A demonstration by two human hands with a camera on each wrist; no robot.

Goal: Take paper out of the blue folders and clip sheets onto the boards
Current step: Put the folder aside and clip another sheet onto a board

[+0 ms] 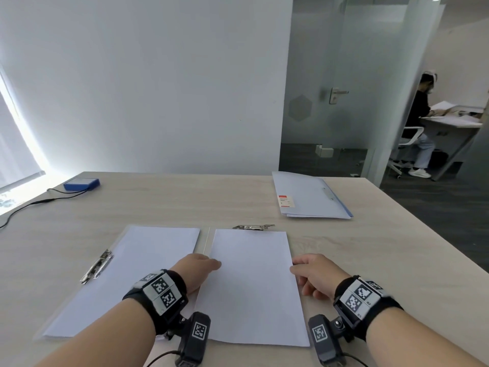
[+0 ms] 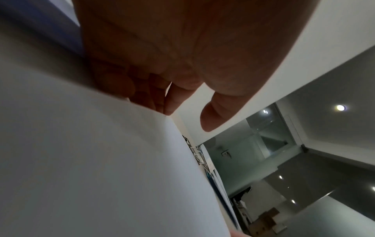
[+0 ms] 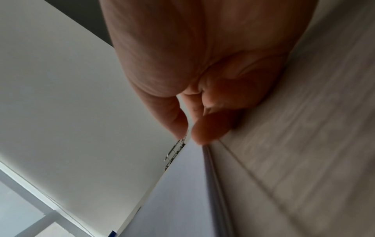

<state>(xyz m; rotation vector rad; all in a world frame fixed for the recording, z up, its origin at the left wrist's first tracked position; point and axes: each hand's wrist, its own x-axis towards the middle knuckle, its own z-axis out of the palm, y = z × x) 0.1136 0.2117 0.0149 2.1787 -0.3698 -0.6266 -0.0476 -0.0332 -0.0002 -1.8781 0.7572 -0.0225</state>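
Observation:
Two clipboards lie side by side on the table. The left clipboard (image 1: 53, 332) carries paper (image 1: 127, 274) under a metal clip (image 1: 98, 266) on its left side. The right clipboard has its clip (image 1: 252, 227) at the far end, and a white sheet (image 1: 254, 282) covers it. My left hand (image 1: 209, 264) rests at that sheet's left edge. The fingers (image 2: 142, 96) slip behind the edge while the thumb (image 2: 211, 120) stays apart from the paper. My right hand (image 1: 296, 268) pinches the right edge of the sheet (image 3: 182, 184) between thumb and forefinger. A pale blue folder (image 1: 309, 194) lies at the back right.
A blue box (image 1: 81, 184) with a black cable (image 1: 26, 205) sits at the table's back left, near a bright window. The table's right edge (image 1: 423, 229) drops to dark floor. A glass door (image 1: 330, 102) stands behind it, and a person sits at a desk (image 1: 420, 120) farther off.

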